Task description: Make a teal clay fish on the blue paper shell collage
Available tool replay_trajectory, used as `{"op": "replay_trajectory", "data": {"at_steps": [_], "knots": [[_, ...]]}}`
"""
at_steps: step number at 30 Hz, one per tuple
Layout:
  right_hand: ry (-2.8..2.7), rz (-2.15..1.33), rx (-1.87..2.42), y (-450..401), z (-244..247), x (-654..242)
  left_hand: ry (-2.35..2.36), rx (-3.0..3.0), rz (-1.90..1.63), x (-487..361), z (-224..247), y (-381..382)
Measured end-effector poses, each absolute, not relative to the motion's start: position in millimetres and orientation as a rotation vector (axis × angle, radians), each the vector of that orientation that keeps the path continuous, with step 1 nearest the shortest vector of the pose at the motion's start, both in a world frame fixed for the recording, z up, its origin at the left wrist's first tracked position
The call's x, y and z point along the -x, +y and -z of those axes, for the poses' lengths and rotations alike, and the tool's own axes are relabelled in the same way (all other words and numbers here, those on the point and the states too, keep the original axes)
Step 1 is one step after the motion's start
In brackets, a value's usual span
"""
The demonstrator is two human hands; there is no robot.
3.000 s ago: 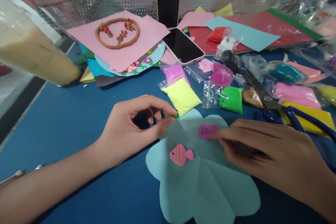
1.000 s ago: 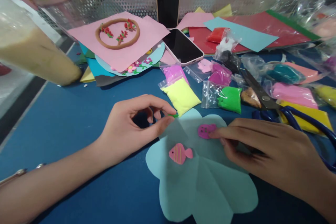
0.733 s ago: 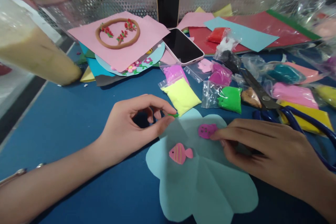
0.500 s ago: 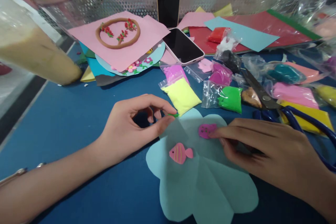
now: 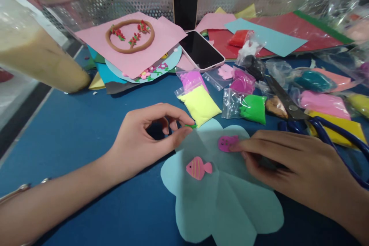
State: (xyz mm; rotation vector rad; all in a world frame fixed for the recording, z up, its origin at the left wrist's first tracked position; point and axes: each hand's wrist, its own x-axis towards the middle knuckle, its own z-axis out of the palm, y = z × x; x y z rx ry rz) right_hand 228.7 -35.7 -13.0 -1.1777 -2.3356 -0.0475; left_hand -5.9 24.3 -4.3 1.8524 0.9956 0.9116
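The left hand [image 5: 135,132] has its thumb and index finger pinching a small green piece [image 5: 190,126]; the other fingers curl in behind them. Just beyond those fingertips lies a yellow clay packet [image 5: 201,103]. Below and to the right of them, a pink fish [image 5: 196,168] with yellow stripes lies flat on a scalloped light-blue paper [image 5: 201,211], itself spread on the blue bench [image 5: 86,134].

The right hand [image 5: 300,161] reaches in over the paper's right side, its index fingertip touching the tail end of a purple fish [image 5: 225,143] with small dark spots, also flat on the paper. Its thumb bends below the index finger; whether those fingers pinch anything cannot be told. Beyond its knuckles lie dark-bladed scissors [image 5: 294,109] with blue handles, and past the fingertips, farther from the person, is a green clay packet [image 5: 253,109].
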Motion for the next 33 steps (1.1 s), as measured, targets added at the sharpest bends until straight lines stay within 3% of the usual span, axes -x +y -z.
{"op": "replay_trajectory", "data": {"at_steps": [6, 12, 33], "knots": [[-2.323, 0.116, 1.232, -38.1, 9.1, -231.7, 0.98, -1.856, -0.914, 6.2, 6.4, 24.5], [-2.575, 0.275, 1.002, -39.4, 10.3, -245.1, 0.972, -1.866, -0.921, 7.7, 6.2, 24.4], [-2.631, 0.282, 0.958, -38.3, 12.9, -246.9, 0.961, -1.857, -0.927, 7.1, 6.6, 24.6]]}}
